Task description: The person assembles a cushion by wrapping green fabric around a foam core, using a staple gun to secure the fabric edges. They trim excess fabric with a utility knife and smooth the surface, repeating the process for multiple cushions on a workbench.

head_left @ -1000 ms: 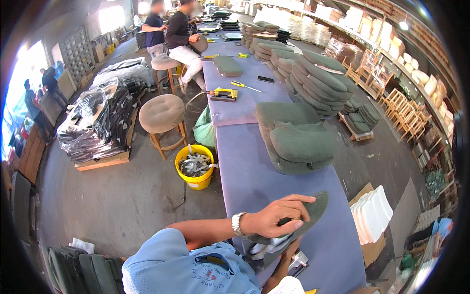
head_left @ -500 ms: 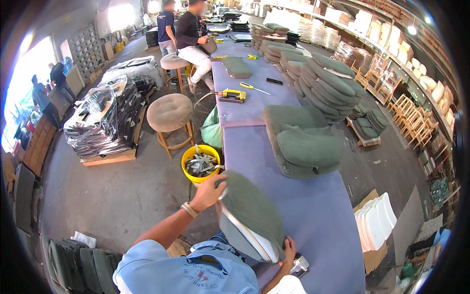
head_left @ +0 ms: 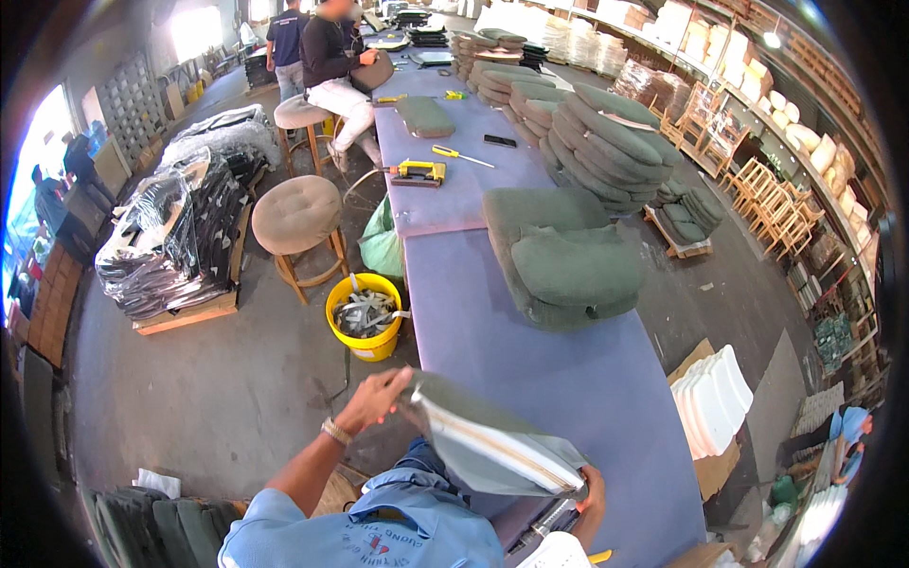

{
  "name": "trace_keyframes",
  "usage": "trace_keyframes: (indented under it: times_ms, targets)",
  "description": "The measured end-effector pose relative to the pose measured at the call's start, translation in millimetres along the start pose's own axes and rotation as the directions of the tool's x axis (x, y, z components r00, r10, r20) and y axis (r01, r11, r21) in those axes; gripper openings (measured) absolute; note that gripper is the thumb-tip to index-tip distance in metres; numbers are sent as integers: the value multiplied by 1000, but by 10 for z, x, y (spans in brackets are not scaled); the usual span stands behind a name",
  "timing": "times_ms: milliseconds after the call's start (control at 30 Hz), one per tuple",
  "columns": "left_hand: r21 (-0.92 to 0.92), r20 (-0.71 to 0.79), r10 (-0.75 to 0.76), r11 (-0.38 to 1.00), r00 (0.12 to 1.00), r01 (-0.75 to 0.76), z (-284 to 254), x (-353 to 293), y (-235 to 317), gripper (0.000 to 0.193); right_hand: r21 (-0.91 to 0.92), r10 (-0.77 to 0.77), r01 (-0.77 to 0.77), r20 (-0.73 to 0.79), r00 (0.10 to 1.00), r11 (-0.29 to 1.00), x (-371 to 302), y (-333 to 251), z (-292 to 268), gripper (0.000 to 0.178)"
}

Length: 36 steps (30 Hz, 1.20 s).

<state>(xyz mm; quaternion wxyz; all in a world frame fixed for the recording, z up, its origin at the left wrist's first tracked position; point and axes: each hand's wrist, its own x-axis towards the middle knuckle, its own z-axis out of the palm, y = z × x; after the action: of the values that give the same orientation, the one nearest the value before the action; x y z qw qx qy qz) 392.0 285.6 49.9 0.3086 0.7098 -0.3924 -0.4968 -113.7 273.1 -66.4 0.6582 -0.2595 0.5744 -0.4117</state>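
Green-topped, with pale underside [head_left: 473, 439] apparently not yet covered: gripping seat cushion [head_left: 494, 437] between left fingers [head_left: 390, 382] and right fingers [head_left: 593, 479].

Left hand [head_left: 376, 401] grips the left, far end of a green-covered pad [head_left: 497, 437]; right hand [head_left: 591, 494] holds its right, near end. Pad tilted, pale underside showing, at the left edge of the purple-topped table [head_left: 473, 312]. Farther along: two stacked green cushions [head_left: 573, 260], yellow-and-black staple gun [head_left: 418, 172], yellow-handled screwdriver [head_left: 462, 156]. Left, on floor: yellow bucket [head_left: 372, 353] of scraps.
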Motion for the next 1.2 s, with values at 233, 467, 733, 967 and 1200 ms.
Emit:
trace_keyframes:
  times_ms: [233,467,733,967,1200]
  targets:
    - [16,32,144,989,989,-144,-112,236,498,79,267,-193,202,-57,979,942,-489,89,48,68]
    - [23,-125,307,951,943,-307,142,454,591,72,154,-267,264,-6,964,952,-601,-5,-252,63]
    - [-13,224,510,854,831,-520,529,893,1642,41,36,-66,77,-240,968,996,-1569,1352,711,48]
    - [194,275,315,907,908,-373,1914,1889,852,45,-337,-82,12,-193,978,942,-1994,1196,1061,39]
    - [256,284,596,708,751,-659,2080,1318,893,85,-394,-168,90,-166,972,915,-1776,643,1345,43]
